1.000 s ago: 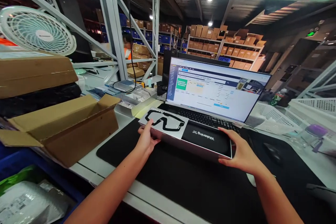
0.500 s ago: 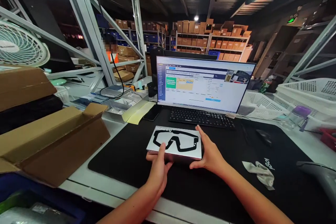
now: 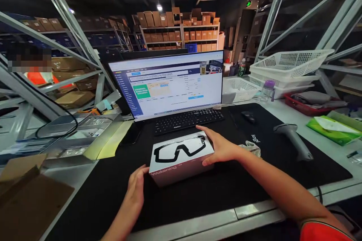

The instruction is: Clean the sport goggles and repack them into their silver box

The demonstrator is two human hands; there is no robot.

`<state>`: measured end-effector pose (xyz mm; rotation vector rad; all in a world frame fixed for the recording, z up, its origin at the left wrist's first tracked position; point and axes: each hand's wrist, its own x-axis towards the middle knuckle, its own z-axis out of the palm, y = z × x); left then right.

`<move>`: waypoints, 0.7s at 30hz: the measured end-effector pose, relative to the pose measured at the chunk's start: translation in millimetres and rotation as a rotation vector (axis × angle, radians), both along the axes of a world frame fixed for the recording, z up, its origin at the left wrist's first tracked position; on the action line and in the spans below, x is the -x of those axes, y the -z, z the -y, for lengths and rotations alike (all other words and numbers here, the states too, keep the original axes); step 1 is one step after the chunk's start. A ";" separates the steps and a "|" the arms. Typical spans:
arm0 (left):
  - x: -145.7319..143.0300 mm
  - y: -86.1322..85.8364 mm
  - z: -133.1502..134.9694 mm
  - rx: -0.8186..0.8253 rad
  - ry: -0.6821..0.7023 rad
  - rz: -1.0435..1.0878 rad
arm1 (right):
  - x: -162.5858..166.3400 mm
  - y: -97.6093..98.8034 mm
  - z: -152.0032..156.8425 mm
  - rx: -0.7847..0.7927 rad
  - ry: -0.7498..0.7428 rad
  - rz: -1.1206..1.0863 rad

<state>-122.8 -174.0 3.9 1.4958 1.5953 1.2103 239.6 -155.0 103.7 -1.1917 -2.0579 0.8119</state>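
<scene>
A white product box (image 3: pixel 181 156) printed with a black goggle outline and the word "Wakening" sits on the black desk mat (image 3: pixel 232 184), in front of the keyboard (image 3: pixel 188 119). My left hand (image 3: pixel 136 192) grips the box's near left corner, fingers curled against its side. My right hand (image 3: pixel 219 146) holds the box's right end, thumb on top and fingers wrapped round the edge. A monitor (image 3: pixel 169 83) showing a web form stands behind the keyboard.
A handheld scanner (image 3: pixel 294 141), a mouse (image 3: pixel 249 116) and a crumpled cloth (image 3: pixel 251 147) lie on the mat to the right. White baskets (image 3: pixel 288 66) stack at the far right. An open cardboard box (image 3: pixel 25 192) is at the near left, trays (image 3: pixel 82 135) behind it.
The box has turned so its "Wakening" side faces me, and it now rests on the mat. My view has swung right. My left hand slid to the near left corner.
</scene>
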 end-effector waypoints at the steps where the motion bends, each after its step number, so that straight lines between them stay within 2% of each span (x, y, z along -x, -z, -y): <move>1: 3.5 -6.9 -11.0 -0.009 0.027 -0.065 | 1.0 8.5 7.1 0.020 0.025 0.003; 5: -5.5 -36.7 -64.1 -0.113 0.114 -0.227 | -5.4 40.9 34.2 0.066 0.015 0.011; 7: -21.3 -46.9 -90.8 -0.236 0.183 -0.289 | -25.9 47.7 33.9 0.100 -0.055 -0.022; 9: -40.5 -53.0 -115.4 -0.350 0.312 -0.364 | -62.1 46.7 17.0 0.083 -0.033 -0.082; 10: -49.9 -54.6 -127.1 -0.385 0.380 -0.406 | -85.0 44.5 2.6 0.025 0.052 -0.098; 12: -65.4 -54.7 -149.1 -0.413 0.443 -0.458 | -135.9 41.1 -32.9 -0.193 0.408 -0.040; 14: -74.8 -50.0 -166.9 -0.415 0.408 -0.501 | -186.5 46.0 -67.8 -0.336 0.763 0.151; 15: -77.5 -45.6 -173.1 -0.411 0.366 -0.532 | -209.9 53.2 -82.1 -0.353 0.854 0.242; 18: -81.6 -27.5 -178.7 -0.382 0.217 -0.648 | -269.1 92.8 -110.4 -0.270 0.993 0.418; 21: -86.4 -10.3 -172.6 -0.346 0.135 -0.765 | -308.8 140.3 -129.7 -0.240 0.996 0.431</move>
